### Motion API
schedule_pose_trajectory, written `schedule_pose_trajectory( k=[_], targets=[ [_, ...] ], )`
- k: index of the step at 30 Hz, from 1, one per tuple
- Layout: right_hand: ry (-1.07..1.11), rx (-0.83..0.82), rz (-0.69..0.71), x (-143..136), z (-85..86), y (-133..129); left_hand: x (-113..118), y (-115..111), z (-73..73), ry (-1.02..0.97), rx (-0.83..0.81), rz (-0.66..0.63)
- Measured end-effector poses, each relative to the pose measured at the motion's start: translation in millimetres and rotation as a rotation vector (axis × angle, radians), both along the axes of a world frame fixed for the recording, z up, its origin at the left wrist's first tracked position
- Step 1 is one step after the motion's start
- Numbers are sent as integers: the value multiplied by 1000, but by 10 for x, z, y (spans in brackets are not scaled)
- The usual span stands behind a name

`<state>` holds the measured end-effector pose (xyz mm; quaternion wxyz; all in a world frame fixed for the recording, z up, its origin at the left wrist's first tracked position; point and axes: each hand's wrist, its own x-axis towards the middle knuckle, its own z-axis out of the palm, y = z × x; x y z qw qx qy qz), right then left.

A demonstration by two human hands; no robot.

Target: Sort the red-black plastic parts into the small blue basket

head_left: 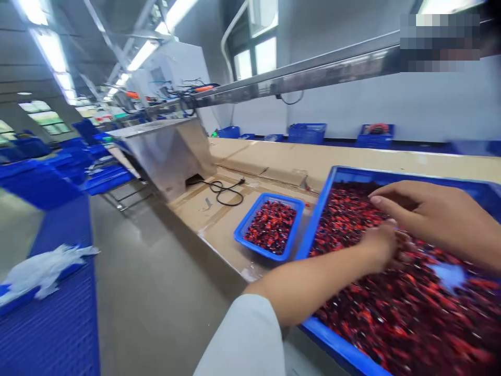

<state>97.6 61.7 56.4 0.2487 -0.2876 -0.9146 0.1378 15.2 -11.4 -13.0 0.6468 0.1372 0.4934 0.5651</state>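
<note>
A large blue tray (319, 219) at the right holds a wide layer of small shiny red and black pieces (376, 313). My left hand (381, 245) is low over these pieces, its fingers curled and blurred; whatever they may hold is hidden. Above and to the right of it, my right hand (415, 209) hovers over the pieces with thumb and fingers bent toward each other and a gap between them. To the left of the large tray stands a smaller blue basket (242, 230) with similar red and black pieces.
A brown-covered bench (211, 224) carries a coiled black cable (223, 193) and a metal housing (168, 156). Blue bins (307, 133) line the far side. White cloth (47, 269) lies on blue crates at the left. A metal rail (313, 68) crosses above.
</note>
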Motion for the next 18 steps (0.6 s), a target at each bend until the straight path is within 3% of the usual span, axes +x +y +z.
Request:
schedule_pose_trajectory(
  k=[3,6,13,18],
  targets=[
    [90,23,-121,542,-164,6,-17,80,-58,-20,-17,-126],
    [118,-33,-54,758,-419,-22,-91,106,-53,-15,5,-157],
    [160,-40,173,744,-963,-107,-55,29,6,164,17,-109],
    [152,60,226,760,-990,-149,11,-65,20,325,40,-60]
  ],
)
